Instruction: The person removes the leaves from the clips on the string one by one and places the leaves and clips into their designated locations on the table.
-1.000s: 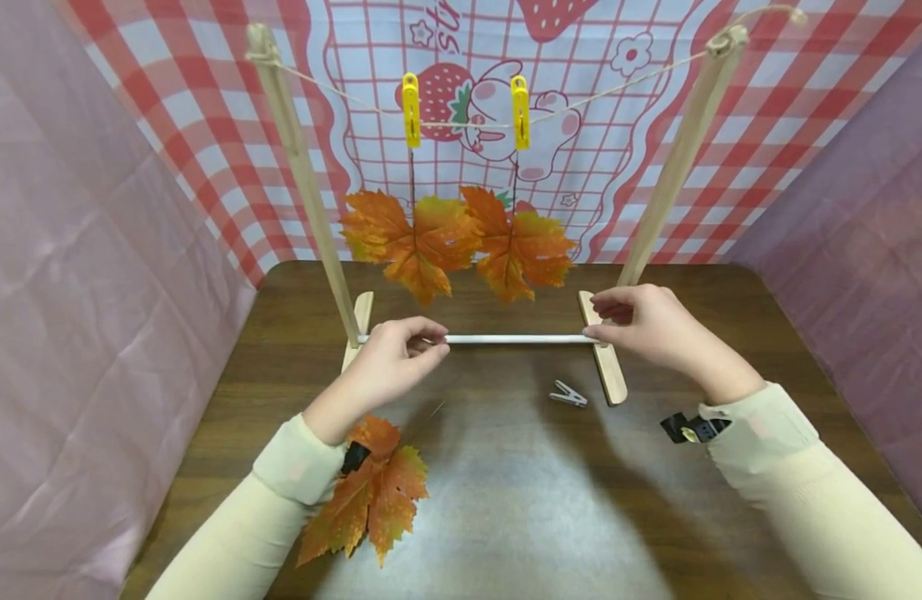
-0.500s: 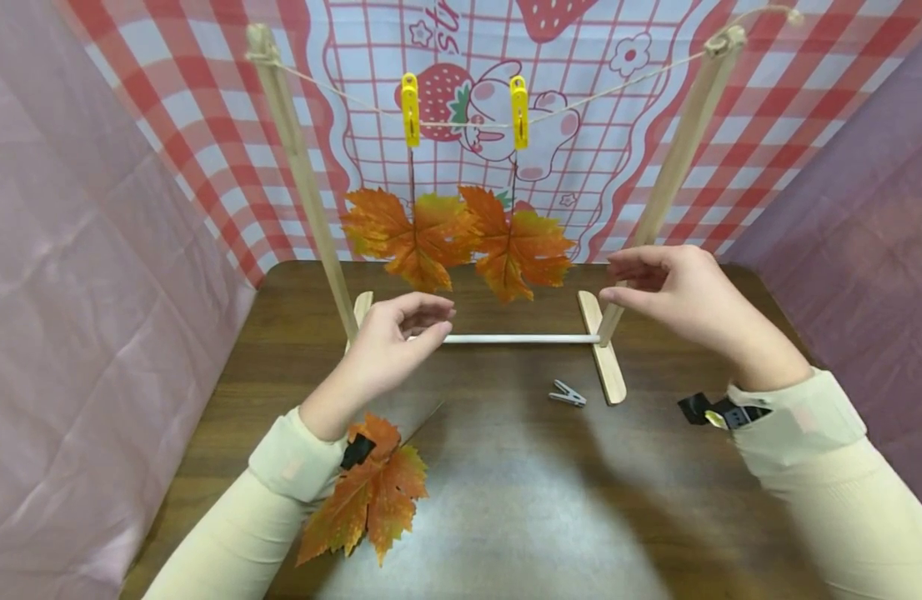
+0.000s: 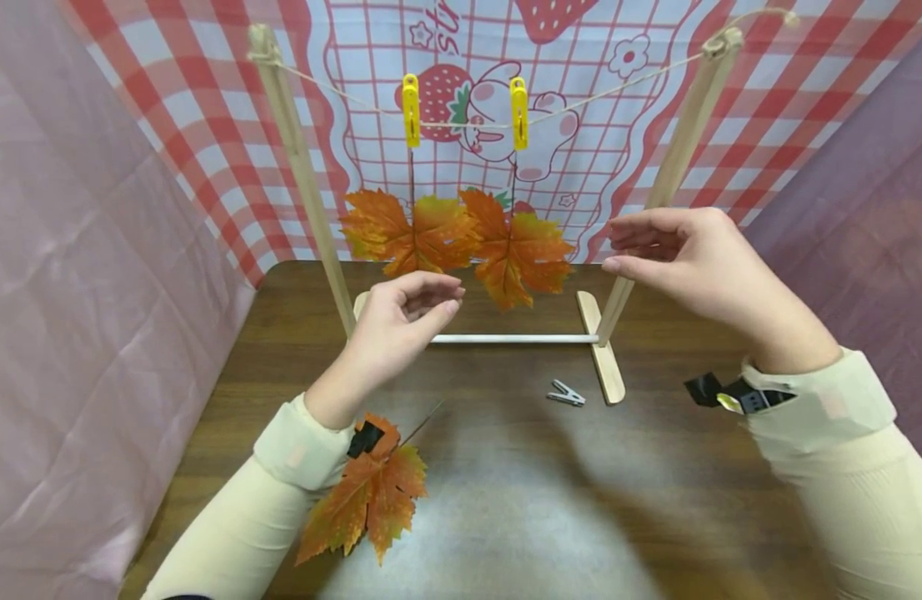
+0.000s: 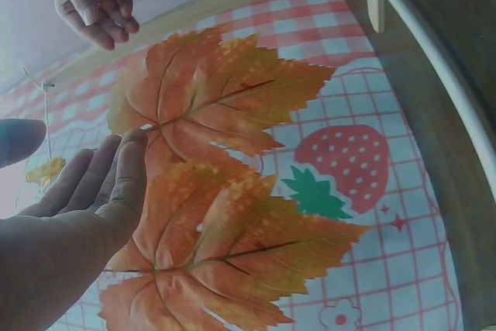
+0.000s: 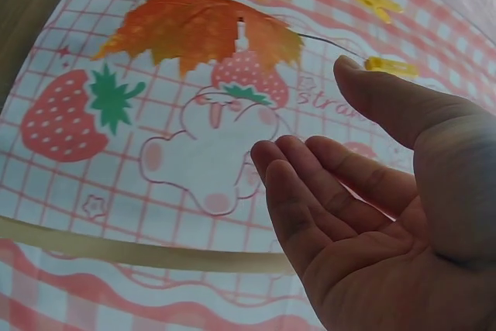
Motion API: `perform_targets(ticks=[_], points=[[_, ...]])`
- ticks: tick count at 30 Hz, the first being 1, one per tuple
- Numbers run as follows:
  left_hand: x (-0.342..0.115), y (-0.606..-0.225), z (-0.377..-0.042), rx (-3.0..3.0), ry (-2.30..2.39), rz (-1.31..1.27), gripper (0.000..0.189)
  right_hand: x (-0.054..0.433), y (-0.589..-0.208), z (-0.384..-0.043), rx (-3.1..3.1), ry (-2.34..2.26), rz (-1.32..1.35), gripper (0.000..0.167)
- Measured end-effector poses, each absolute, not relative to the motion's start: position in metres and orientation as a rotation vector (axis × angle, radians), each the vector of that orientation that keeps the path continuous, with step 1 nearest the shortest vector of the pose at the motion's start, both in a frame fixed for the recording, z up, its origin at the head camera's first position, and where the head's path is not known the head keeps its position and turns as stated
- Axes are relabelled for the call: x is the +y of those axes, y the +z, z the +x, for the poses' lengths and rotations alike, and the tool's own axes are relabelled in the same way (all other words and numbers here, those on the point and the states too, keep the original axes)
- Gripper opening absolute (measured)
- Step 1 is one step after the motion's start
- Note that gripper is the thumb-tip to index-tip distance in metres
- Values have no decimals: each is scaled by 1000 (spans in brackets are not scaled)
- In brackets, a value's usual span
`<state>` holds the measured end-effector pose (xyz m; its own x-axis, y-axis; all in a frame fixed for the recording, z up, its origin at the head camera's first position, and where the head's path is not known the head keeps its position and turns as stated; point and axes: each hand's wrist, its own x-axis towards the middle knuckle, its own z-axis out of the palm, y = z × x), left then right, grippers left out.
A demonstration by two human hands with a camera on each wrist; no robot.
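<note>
Two orange maple leaves (image 3: 416, 233) hang by their stems from yellow clothespins (image 3: 411, 112) clipped on a string between two wooden posts. My left hand (image 3: 397, 329), fingers loosely bent and holding nothing, is in front of the left leaf, over the white rod (image 3: 513, 339) that joins the posts at the bottom. Beside the right post (image 3: 689, 125) my right hand (image 3: 694, 258) is raised with relaxed fingers and an empty palm, as the right wrist view (image 5: 364, 215) also shows. Another maple leaf (image 3: 386, 496) lies on the table, partly covered by my left forearm.
A grey clothespin (image 3: 566, 393) lies on the wooden table near the right foot (image 3: 611, 375) of the stand. The left post (image 3: 299, 167) rises behind my left hand. Checked cloth (image 3: 626, 108) hangs at the back, with pink cloth (image 3: 93, 292) at the left side.
Both hands have come up off the white rod. My right hand has moved up and to the right, my left hand slightly upward. The hanging leaves sway a little.
</note>
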<state>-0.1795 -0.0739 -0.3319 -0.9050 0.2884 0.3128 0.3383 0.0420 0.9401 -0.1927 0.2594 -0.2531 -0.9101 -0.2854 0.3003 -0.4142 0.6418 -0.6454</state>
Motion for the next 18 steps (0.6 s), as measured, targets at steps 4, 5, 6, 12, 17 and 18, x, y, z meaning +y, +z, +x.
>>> perform_targets(ticks=[4,5,6,12,17,18], points=[[-70,-325,-182,-2210,-2046,-696,22,254,-243,-192,-2656,1152,596,38],[-69,-324,-182,-2209,-2042,-699,22,252,-240,-191,-2648,1164,603,39],[-67,-323,-183,-2207,-2038,-702,22,251,-238,-191,-2644,1178,607,39],[-60,-316,-187,-2172,-2048,-713,22,242,-225,-189,-2631,1223,616,39],[-55,-308,-193,-2114,-2049,-735,23,236,-212,-189,-2619,1184,601,40],[-54,-306,-194,-2105,-2047,-735,23,235,-210,-189,-2615,1180,601,41]])
